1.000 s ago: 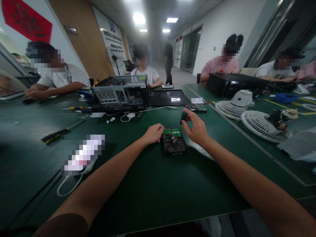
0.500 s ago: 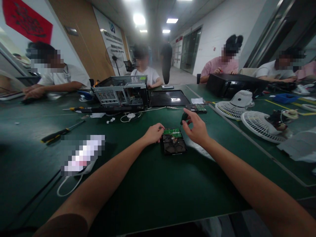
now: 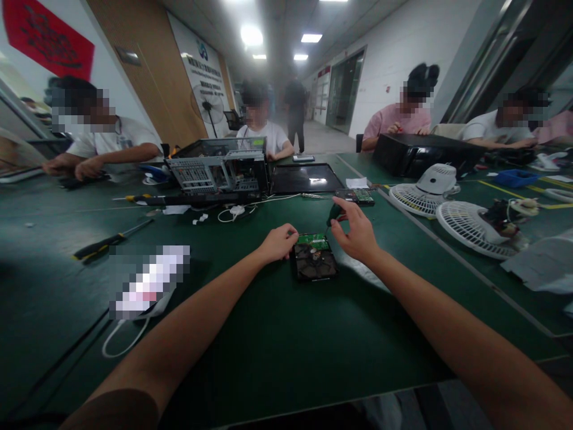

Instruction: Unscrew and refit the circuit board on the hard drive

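A hard drive lies on the green table with its circuit board facing up. My left hand grips the drive's left edge, its fingers closed at the upper left corner. In my right hand is a small dark green screwdriver, pinched by the handle. Its thin shaft points down at the right side of the circuit board; whether the tip sits in a screw is too small to tell.
Behind the drive stand an open computer case, a flat black panel and another hard drive. Fan parts lie to the right. A larger screwdriver and a blurred-out phone-like thing are at left. Several people sit around.
My hands, the drive and the screwdriver stay almost in place. A co-worker at the left has shifted their hands, and a standing person in the background has moved slightly.
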